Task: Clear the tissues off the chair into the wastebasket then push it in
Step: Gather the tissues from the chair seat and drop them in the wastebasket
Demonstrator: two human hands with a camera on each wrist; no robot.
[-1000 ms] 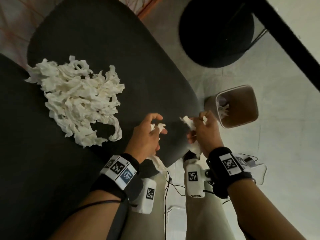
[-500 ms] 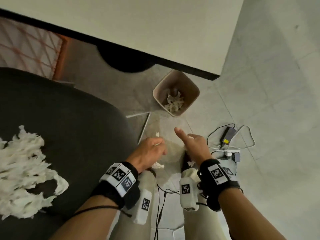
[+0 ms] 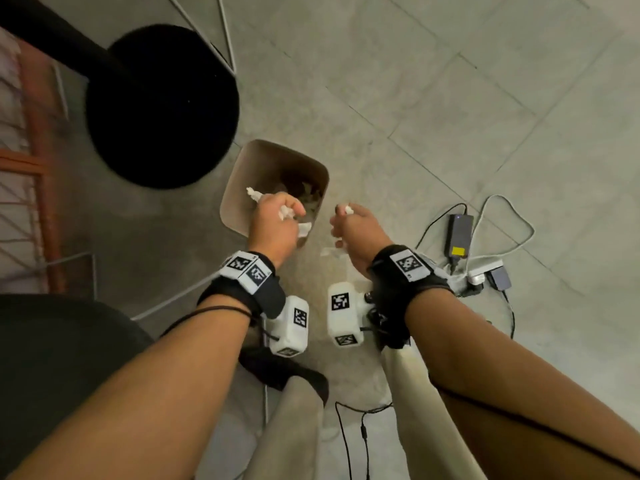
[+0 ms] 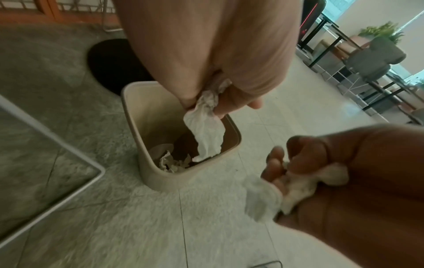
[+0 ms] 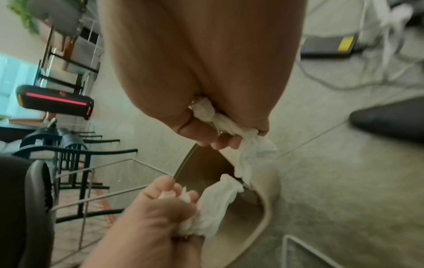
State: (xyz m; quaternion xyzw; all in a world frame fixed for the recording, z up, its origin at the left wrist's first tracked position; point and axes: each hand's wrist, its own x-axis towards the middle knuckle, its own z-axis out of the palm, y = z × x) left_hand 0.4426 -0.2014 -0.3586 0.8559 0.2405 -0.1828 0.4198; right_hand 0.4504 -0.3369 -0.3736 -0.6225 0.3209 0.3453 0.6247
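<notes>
A beige wastebasket (image 3: 242, 188) stands on the floor with crumpled tissues (image 4: 172, 163) at its bottom. My left hand (image 3: 277, 216) is above its opening and grips a white tissue (image 4: 206, 136) that hangs down into it. My right hand (image 3: 349, 223) is just right of the basket, over the floor, and grips another wad of tissue (image 4: 298, 186). In the right wrist view the right hand (image 5: 218, 136) holds its tissue (image 5: 252, 154) near the basket rim (image 5: 266, 208). The dark chair seat (image 3: 52, 358) shows at the lower left; its tissue pile is out of view.
A black round stool (image 3: 162, 105) stands left of and behind the basket. A power adapter (image 3: 459, 233), a power strip (image 3: 485, 271) and cables lie on the tiled floor at the right. White chair legs (image 3: 166, 303) cross the floor near my left arm.
The view has swung from the chair to the basket. Both hands, each holding tissue, have moved forward; the left now hangs over the basket opening, the right beside it.
</notes>
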